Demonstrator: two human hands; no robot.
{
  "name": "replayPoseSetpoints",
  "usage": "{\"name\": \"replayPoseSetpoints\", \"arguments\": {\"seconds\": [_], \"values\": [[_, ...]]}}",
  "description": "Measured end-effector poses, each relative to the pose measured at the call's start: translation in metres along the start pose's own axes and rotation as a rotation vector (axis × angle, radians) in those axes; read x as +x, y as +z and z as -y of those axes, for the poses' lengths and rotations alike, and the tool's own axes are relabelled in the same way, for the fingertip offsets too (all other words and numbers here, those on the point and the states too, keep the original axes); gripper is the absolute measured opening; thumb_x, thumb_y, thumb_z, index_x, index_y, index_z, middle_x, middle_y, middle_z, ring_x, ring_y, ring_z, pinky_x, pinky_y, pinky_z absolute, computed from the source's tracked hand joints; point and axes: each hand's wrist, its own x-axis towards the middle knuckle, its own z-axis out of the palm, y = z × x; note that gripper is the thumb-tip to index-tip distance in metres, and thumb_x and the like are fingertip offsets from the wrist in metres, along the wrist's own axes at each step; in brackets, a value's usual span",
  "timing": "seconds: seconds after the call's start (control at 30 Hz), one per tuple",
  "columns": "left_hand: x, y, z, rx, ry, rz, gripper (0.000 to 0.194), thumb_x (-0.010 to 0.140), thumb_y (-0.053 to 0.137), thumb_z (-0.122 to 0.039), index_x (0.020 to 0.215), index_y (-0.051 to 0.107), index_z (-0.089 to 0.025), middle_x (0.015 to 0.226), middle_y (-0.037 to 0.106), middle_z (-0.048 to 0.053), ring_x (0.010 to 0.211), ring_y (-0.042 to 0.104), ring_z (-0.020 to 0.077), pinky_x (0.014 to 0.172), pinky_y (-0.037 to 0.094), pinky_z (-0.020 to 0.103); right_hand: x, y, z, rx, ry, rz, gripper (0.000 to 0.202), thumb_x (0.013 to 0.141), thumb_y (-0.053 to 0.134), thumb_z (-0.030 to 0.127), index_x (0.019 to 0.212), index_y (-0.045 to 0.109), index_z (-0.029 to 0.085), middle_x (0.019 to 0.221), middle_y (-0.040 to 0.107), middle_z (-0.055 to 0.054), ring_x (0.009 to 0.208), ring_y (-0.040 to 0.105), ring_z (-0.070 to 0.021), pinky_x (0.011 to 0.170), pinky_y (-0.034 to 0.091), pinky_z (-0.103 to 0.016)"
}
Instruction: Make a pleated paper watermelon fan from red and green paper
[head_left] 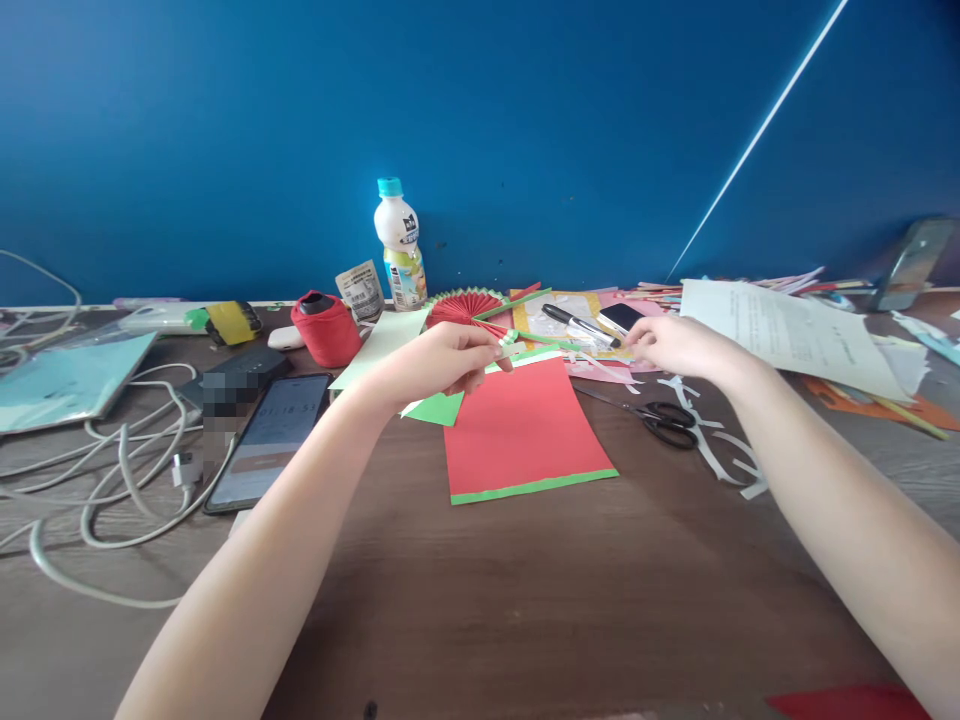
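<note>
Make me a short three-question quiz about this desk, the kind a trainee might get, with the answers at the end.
1. Multiple choice: what colour is the strip along the near edge of the red sheet?
A) blue
B) green
C) yellow
2. True or false: the scissors lie to the right of the red sheet.
3. Short answer: which hand is nearer the scissors?

Key: 1. B; 2. True; 3. The right hand.

the red sheet (pixel 529 430) is matt paper, the tabletop (pixel 480 600) smooth wood-grain.
</note>
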Motion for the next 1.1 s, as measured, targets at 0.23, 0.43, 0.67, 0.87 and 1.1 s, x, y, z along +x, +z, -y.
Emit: {"name": "replayPoseSetpoints", "arguments": {"seconds": [0.23, 0.43, 0.67, 0.87, 1.1], "values": [[0.002, 0.005, -0.001, 0.006, -0.004, 0.055, 0.04, 0.086, 0.033, -0.04, 0.086, 0.064, -0.015, 0.059, 0.043, -0.001, 0.054, 0.037, 0.0087, 0.051, 0.033, 0.021, -0.019, 0.007, 0.047, 0.194, -0.125, 0.1, 0.018, 0.073, 0.057, 0.037, 0.075, 0.059, 0.019, 0.074, 0.064, -0.004, 0.063, 0.056, -0.0147, 0.056, 0.039, -0.027], [0.0, 0.011, -0.005, 0.06, -0.01, 0.149, 0.048, 0.084, 0.03, -0.052, 0.089, 0.064, -0.019, 0.067, 0.047, 0.001, 0.063, 0.044, 0.0116, 0.057, 0.037, 0.021, -0.042, 0.021, 0.081, 0.708, -0.137, 0.725, 0.052, 0.083, 0.035, 0.057, 0.083, 0.063, 0.013, 0.074, 0.067, -0.01, 0.067, 0.062, -0.0163, 0.056, 0.042, -0.026], [0.001, 0.019, -0.011, 0.16, -0.113, 0.216, 0.049, 0.084, 0.028, -0.054, 0.07, 0.06, -0.019, 0.064, 0.045, 0.0, 0.061, 0.04, 0.0123, 0.058, 0.033, 0.023, -0.053, 0.028, 0.093, 0.782, -0.128, 0.743, 0.056, 0.083, 0.034, 0.06, 0.062, 0.059, 0.014, 0.05, 0.058, -0.003, 0.046, 0.052, -0.0107, 0.047, 0.036, -0.024], [0.003, 0.024, -0.012, 0.233, -0.112, 0.26, 0.042, 0.085, 0.028, -0.047, 0.074, 0.059, -0.021, 0.066, 0.049, -0.001, 0.061, 0.041, 0.0117, 0.061, 0.034, 0.022, -0.056, 0.024, 0.098, 0.765, -0.22, 0.718, 0.04, 0.083, 0.045, 0.049, 0.066, 0.058, 0.015, 0.055, 0.056, -0.001, 0.049, 0.051, -0.0097, 0.049, 0.038, -0.024], [0.005, 0.026, -0.005, 0.207, -0.085, 0.28, 0.042, 0.085, 0.027, -0.042, 0.073, 0.061, -0.019, 0.076, 0.056, 0.0, 0.069, 0.046, 0.0121, 0.066, 0.036, 0.021, -0.057, 0.023, 0.095, 0.691, -0.199, 0.842, 0.04, 0.083, 0.045, 0.048, 0.079, 0.063, 0.013, 0.065, 0.058, -0.003, 0.054, 0.05, -0.0092, 0.052, 0.038, -0.024]]}}
